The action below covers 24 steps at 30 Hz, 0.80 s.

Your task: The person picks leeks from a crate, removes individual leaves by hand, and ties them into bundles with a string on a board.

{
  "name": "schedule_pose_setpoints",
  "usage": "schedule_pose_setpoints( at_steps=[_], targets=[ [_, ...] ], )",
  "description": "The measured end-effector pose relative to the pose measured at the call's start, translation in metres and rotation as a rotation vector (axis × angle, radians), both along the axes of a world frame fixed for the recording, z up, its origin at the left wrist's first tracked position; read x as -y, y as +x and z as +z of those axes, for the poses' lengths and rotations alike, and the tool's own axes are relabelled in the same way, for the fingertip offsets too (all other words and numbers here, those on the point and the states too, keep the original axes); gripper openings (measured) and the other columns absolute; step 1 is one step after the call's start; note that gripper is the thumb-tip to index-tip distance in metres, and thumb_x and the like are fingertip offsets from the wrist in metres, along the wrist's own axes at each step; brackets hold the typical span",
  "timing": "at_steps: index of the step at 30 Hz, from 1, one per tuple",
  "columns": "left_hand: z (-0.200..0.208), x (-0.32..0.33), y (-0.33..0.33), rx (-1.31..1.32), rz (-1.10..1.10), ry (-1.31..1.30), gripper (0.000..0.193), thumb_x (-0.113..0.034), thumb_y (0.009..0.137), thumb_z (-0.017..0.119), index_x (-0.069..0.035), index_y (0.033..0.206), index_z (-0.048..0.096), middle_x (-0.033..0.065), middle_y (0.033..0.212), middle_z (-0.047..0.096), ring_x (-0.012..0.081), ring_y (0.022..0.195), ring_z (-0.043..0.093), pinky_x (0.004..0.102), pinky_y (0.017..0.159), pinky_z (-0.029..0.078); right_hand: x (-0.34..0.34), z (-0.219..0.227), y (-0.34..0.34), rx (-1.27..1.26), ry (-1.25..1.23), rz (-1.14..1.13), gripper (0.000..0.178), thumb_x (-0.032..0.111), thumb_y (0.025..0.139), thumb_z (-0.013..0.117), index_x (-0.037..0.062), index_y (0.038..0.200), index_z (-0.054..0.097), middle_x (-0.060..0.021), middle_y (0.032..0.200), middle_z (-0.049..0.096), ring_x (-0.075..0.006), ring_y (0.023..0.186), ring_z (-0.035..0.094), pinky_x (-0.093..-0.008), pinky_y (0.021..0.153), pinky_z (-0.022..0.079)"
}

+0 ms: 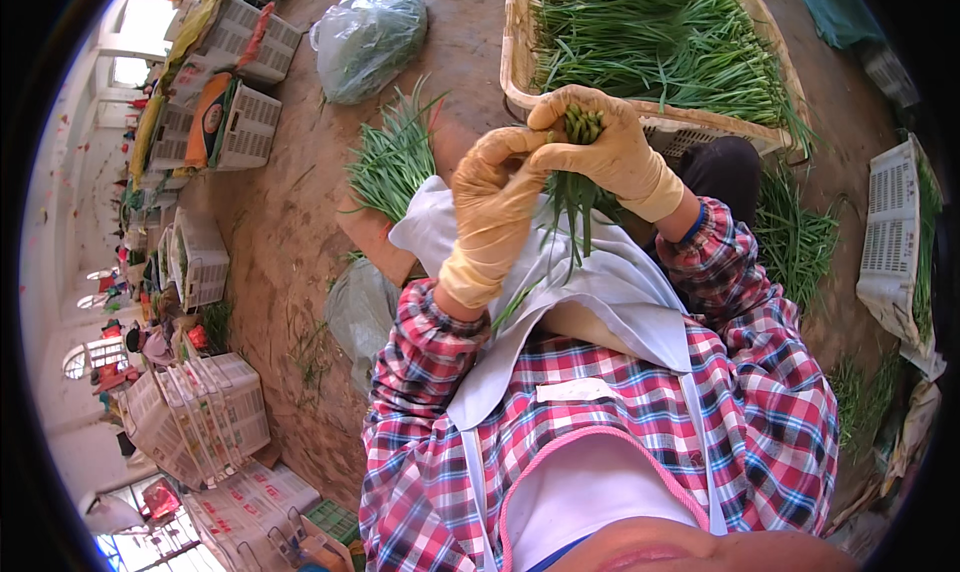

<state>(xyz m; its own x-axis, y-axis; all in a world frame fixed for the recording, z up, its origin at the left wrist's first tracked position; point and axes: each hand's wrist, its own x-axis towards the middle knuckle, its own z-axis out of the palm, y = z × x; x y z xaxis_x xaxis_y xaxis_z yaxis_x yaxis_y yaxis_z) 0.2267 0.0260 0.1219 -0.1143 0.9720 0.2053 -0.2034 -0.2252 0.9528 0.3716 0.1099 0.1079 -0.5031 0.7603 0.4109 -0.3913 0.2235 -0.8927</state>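
Note:
My right hand (612,157), in a cream rubber glove, is wrapped round a bunch of green chives (582,127). The stalk ends point up between thumb and fingers, and the leaves hang down over my pale apron (640,302). My left hand (492,207), gloved alike, is closed with its fingertips bent in beside the bunch, against the right thumb. What those fingers pinch, if anything, is hidden. Beyond my hands, a cream plastic crate (518,47) is heaped with more chives (650,47). Another pile of chives (392,162) lies left of my left hand.
A tied clear plastic bag (370,47) rests on the brown floor (300,162). Loose greens (795,237) lie to my right, near a white crate (893,237). Stacked white crates (205,412) line the left side. A crumpled plastic bag (362,317) lies by my left elbow.

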Motion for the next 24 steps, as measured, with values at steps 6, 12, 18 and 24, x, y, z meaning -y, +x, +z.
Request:
schedule_pose_setpoints(
  at_steps=[6,12,18,24],
  targets=[
    [0.008,0.002,-0.005,0.131,0.005,-0.19,0.02,-0.002,0.09,0.068,-0.001,0.11,0.067,0.0057,0.098,0.07,0.0096,0.086,0.064,0.0212,0.079,0.051,-0.009,0.003,0.019,-0.271,-0.138,-0.022,0.011,0.014,0.092,0.068,0.0041,0.088,0.065,0.0004,0.076,0.062,-0.0041,0.064,0.05,-0.0194,0.058,0.041],
    [0.01,0.007,0.008,-0.035,-0.14,-0.143,0.022,0.001,0.086,0.07,-0.001,0.108,0.069,0.0012,0.096,0.066,0.0069,0.086,0.06,0.0199,0.078,0.048,-0.011,0.007,0.024,-0.515,-0.173,0.257,0.025,0.03,0.095,0.064,0.0069,0.086,0.058,0.0007,0.063,0.048,-0.0098,0.056,0.043,-0.0247,0.052,0.037],
    [0.009,-0.002,0.011,-0.16,-0.124,-0.029,0.009,0.0,0.09,0.067,0.001,0.099,0.067,0.0023,0.092,0.063,0.0091,0.087,0.06,0.0224,0.08,0.047,-0.006,0.006,0.018,-0.5,-0.227,0.282,0.026,0.031,0.095,0.065,0.0067,0.087,0.057,0.0008,0.063,0.047,-0.0101,0.056,0.043,-0.0257,0.051,0.036],
    [-0.008,0.0,-0.002,-0.063,-0.074,-0.095,0.005,-0.006,0.093,0.065,-0.001,0.095,0.065,0.001,0.09,0.061,0.0087,0.08,0.055,0.0224,0.075,0.045,-0.012,0.001,0.023,-0.465,-0.211,0.249,0.029,0.033,0.096,0.064,0.0071,0.083,0.056,0.0001,0.063,0.048,-0.0107,0.058,0.045,-0.0257,0.053,0.038]
  ],
)
